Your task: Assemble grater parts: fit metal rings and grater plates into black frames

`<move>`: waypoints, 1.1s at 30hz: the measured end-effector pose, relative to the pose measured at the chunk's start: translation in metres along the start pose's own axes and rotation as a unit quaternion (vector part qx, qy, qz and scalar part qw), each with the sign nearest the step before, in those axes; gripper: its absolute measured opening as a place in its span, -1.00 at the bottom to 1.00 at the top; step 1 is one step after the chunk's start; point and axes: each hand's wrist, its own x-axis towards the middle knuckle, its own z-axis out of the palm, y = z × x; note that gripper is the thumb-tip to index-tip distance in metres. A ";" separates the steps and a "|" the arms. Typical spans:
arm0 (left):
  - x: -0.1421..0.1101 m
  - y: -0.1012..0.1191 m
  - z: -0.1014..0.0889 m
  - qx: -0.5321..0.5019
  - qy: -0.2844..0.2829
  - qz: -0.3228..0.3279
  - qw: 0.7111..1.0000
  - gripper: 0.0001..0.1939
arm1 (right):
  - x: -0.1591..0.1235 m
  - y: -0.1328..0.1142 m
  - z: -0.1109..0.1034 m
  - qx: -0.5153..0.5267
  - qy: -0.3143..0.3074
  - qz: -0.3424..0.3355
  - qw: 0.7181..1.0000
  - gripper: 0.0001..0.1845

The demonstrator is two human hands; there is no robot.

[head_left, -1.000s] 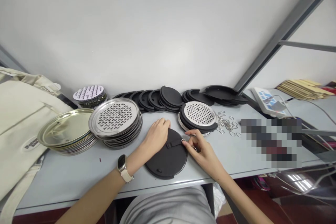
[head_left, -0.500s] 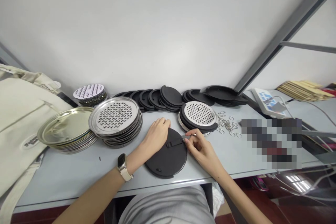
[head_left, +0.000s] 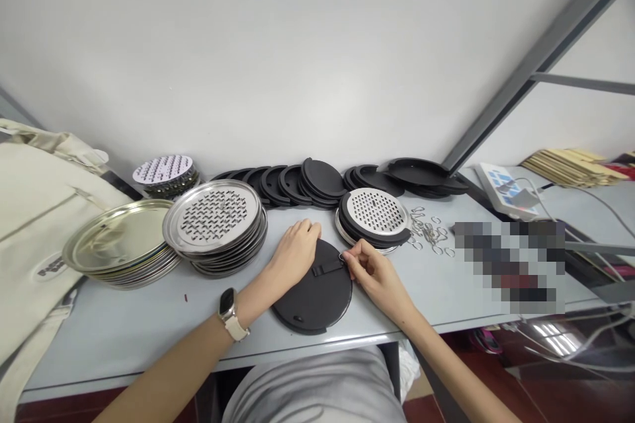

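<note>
A round black plastic disc (head_left: 317, 301) with a narrow slot lies flat near the table's front edge. My left hand (head_left: 298, 248) is closed over its upper left edge, fingertips bent down at the rim and partly hidden. At the right edge, by the slot's end, my right hand (head_left: 366, 264) pinches a small metal ring (head_left: 341, 256) between thumb and forefinger. Whether the ring passes through the disc I cannot tell. Just beyond my right hand sits a perforated metal grater plate (head_left: 380, 211) on a small stack with black rims.
Loose metal rings (head_left: 434, 232) lie to the right. On the left stand stacked grater plates (head_left: 213, 215), gold-coloured lids (head_left: 122, 234) and a purplish studded disc stack (head_left: 163, 170). Black discs (head_left: 325, 178) line the wall. A cream bag (head_left: 44, 211) is at far left.
My right fingers have closed in at the disc's edge, and the small ring now shows upright at their tips. My left hand stays on the disc. The view has shifted slightly.
</note>
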 end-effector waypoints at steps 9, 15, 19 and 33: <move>0.000 0.000 0.000 0.006 0.000 0.004 1.000 -0.78 | 0.004 -0.001 0.003 -0.021 -0.004 -0.010 1.000 -0.77; 0.002 0.001 -0.003 0.012 -0.006 0.004 1.000 -0.76 | 0.003 -0.003 0.002 -0.011 -0.004 -0.007 1.000 -0.77; 0.001 0.001 -0.002 0.015 -0.003 0.004 1.000 -0.76 | 0.002 -0.003 0.002 -0.003 -0.010 -0.004 1.000 -0.76; 0.001 0.001 -0.001 0.017 0.002 0.006 1.000 -0.76 | -0.001 -0.005 -0.001 -0.032 -0.021 -0.030 0.999 -0.88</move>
